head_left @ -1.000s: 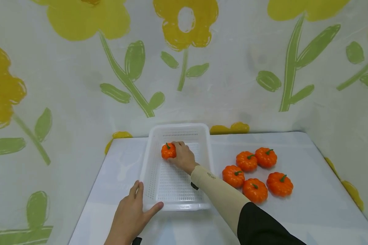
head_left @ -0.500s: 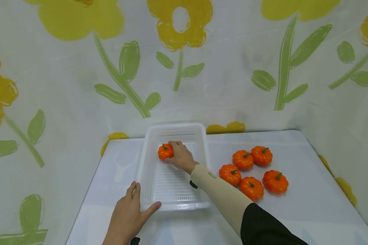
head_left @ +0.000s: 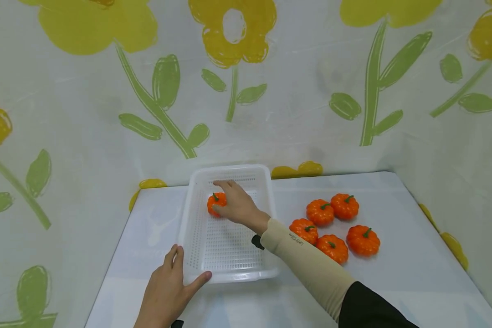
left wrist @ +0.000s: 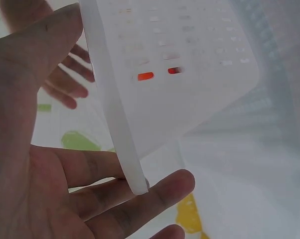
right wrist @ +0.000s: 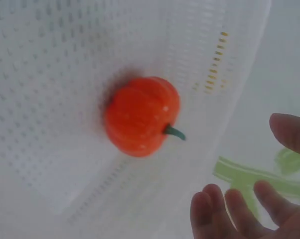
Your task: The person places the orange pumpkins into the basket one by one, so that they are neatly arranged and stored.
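Note:
A small orange pumpkin point(head_left: 216, 206) with a green stem sits inside the white plastic basket point(head_left: 239, 276), toward its far left. Over it hovers my right hand point(head_left: 238, 205), fingers spread and holding nothing; in the right wrist view its fingers point(right wrist: 274, 204) are apart from the pumpkin point(right wrist: 140, 117). My left hand point(head_left: 162, 284) rests at the basket's near left corner with its fingers extended. In the left wrist view, the thumb point(left wrist: 58, 32) lies by the basket's rim point(left wrist: 107, 104) and other fingers touch the outer side.
Several more orange pumpkins point(head_left: 363, 240) lie grouped on the white table point(head_left: 418, 269), right of the basket. My right forearm passes over the table close to them. A flower-patterned wall point(head_left: 295, 100) stands behind the table.
My right hand has let go of the pumpkin in the basket and lifted slightly, its fingers spreading. The left hand stays at the basket corner. The head view has shifted a little to the right.

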`<state>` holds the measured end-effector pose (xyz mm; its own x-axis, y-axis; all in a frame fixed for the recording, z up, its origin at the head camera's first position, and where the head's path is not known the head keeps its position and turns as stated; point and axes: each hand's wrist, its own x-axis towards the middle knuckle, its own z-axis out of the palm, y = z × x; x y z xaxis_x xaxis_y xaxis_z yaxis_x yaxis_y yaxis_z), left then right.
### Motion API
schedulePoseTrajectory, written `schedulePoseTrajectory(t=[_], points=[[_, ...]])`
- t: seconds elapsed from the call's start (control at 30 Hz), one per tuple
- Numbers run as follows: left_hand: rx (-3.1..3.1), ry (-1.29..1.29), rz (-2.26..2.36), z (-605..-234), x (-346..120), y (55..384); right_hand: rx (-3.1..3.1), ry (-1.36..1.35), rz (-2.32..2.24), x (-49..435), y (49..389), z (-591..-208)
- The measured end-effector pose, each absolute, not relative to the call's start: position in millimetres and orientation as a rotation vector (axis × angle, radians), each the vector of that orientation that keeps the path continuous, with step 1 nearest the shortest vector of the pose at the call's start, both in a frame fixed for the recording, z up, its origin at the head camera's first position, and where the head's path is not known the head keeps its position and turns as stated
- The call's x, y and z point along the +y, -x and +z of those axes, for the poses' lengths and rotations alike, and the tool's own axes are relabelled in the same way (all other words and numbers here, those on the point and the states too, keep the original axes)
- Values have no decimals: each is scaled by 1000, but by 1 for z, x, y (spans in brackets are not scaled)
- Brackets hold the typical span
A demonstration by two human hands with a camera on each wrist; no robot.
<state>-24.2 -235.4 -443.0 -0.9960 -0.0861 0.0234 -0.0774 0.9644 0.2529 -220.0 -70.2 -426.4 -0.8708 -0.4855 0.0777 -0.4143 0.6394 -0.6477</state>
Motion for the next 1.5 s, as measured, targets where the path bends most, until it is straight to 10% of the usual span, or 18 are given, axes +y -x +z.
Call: schedulePoseTrajectory(t=[1.5], points=[[-3173, -206, -406, -443, -234, 27, 2859, 415, -1512, 126, 166, -401]])
